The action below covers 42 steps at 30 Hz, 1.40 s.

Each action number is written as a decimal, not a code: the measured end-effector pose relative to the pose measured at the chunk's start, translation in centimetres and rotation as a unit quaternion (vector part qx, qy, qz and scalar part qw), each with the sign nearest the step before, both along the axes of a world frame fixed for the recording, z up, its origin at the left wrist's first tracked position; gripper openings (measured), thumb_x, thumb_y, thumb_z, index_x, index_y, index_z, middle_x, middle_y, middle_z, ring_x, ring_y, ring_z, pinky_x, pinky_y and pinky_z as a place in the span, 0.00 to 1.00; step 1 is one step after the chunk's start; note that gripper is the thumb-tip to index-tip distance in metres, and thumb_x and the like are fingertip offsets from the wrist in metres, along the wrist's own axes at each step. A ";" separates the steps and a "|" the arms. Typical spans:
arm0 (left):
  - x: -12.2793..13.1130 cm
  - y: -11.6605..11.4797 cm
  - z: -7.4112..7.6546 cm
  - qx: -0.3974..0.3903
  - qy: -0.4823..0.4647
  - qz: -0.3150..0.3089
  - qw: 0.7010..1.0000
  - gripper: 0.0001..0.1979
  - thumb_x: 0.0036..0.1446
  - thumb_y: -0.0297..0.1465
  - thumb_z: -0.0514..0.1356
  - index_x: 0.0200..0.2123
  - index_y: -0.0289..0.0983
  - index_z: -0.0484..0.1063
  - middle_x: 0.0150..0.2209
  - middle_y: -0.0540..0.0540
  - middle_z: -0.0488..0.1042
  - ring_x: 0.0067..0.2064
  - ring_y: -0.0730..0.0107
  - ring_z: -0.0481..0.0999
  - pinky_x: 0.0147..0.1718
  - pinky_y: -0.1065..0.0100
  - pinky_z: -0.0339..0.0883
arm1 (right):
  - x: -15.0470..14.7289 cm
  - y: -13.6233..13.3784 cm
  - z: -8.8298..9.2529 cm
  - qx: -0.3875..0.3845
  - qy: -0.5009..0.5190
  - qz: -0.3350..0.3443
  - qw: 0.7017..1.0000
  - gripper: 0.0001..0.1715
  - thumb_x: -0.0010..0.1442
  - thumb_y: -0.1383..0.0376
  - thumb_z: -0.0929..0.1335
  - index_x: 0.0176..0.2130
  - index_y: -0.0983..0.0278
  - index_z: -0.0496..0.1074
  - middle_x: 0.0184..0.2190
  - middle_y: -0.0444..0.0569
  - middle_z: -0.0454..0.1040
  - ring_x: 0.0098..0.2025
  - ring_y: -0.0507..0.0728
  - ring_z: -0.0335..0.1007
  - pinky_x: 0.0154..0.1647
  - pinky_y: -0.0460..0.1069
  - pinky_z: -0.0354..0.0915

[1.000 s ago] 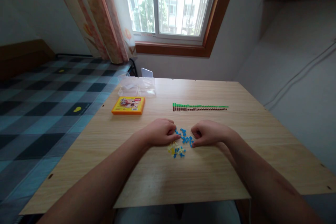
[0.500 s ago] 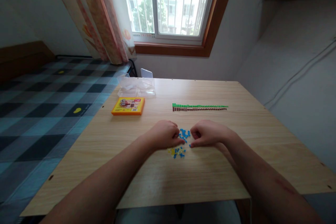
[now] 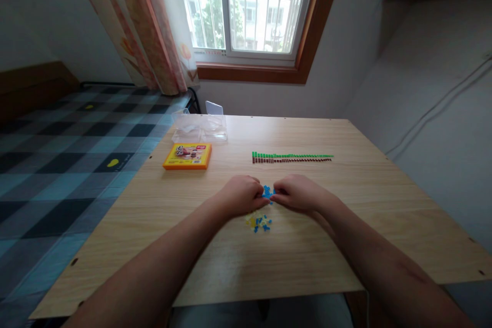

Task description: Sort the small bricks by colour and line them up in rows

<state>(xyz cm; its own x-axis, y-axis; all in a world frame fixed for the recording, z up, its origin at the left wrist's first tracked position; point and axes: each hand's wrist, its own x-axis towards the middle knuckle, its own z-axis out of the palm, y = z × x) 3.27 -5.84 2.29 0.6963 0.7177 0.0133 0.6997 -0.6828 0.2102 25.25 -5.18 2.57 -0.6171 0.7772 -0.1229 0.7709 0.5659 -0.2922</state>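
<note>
Small blue building-block pieces [image 3: 267, 191] lie in a loose pile on the table, between my two hands. At the pile's left side my left hand [image 3: 244, 196] rests with curled fingers, its thumb along the near edge. From the right, my right hand [image 3: 295, 192] touches the pile with fingers bent and thumb tip against the blue pieces. What either hand may have inside its fingers is hidden. Nearer to me is a second small heap of mixed yellow pieces [image 3: 252, 222] and blue pieces [image 3: 263, 223].
Beyond my hands, a row of green pieces [image 3: 272, 155] runs above a row of dark red-brown pieces [image 3: 271, 160]. A yellow-orange box [image 3: 187, 157] lies at the left, with a clear plastic case [image 3: 200, 128] behind it. A checked bed [image 3: 96, 164] adjoins the table's left side.
My right hand has moved left and slightly up, closing the gap to my left hand. The blue pieces between them are bunched more tightly. My left hand stays almost in place.
</note>
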 end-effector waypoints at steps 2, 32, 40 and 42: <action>-0.3 0.1 -0.1 -0.003 -0.017 0.008 1.000 0.19 0.62 0.43 0.58 0.26 0.37 0.76 0.28 0.45 0.76 0.29 0.67 0.71 0.28 0.66 0.56 | 0.2 0.1 0.1 -0.006 0.006 0.007 1.000 0.19 0.64 0.54 0.67 0.29 0.64 0.75 0.25 0.47 0.73 0.26 0.51 0.57 0.27 0.48 0.45; -1.9 1.2 -0.2 -0.034 -0.007 0.018 0.999 0.22 0.63 0.42 0.54 0.23 0.38 0.75 0.26 0.45 0.78 0.27 0.68 0.68 0.27 0.66 0.50 | -0.6 -1.1 0.7 -0.013 -0.028 0.019 0.999 0.21 0.66 0.55 0.64 0.27 0.64 0.75 0.25 0.48 0.74 0.24 0.51 0.54 0.26 0.49 0.44; -2.1 1.3 -0.7 -0.032 -0.024 0.011 0.999 0.21 0.62 0.42 0.54 0.22 0.38 0.74 0.25 0.46 0.76 0.26 0.69 0.66 0.26 0.65 0.47 | -1.6 -2.2 1.0 -0.019 -0.014 0.061 0.998 0.23 0.63 0.52 0.66 0.25 0.64 0.72 0.20 0.44 0.69 0.22 0.50 0.50 0.26 0.49 0.42; -2.1 1.4 -0.8 -0.031 -0.021 0.010 0.999 0.21 0.62 0.42 0.54 0.22 0.38 0.74 0.25 0.45 0.76 0.26 0.69 0.66 0.26 0.65 0.47 | -1.7 -2.3 1.0 -0.021 -0.013 0.067 0.997 0.22 0.62 0.52 0.67 0.24 0.64 0.72 0.20 0.44 0.68 0.22 0.50 0.50 0.26 0.49 0.42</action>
<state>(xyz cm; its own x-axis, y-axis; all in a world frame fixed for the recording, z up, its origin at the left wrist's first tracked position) 1.14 -4.47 1.50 0.6818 0.7315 -0.0020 0.7023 -0.6538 0.2817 23.52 -7.48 3.59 -0.7108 0.6822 -0.1716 0.6974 0.6515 -0.2986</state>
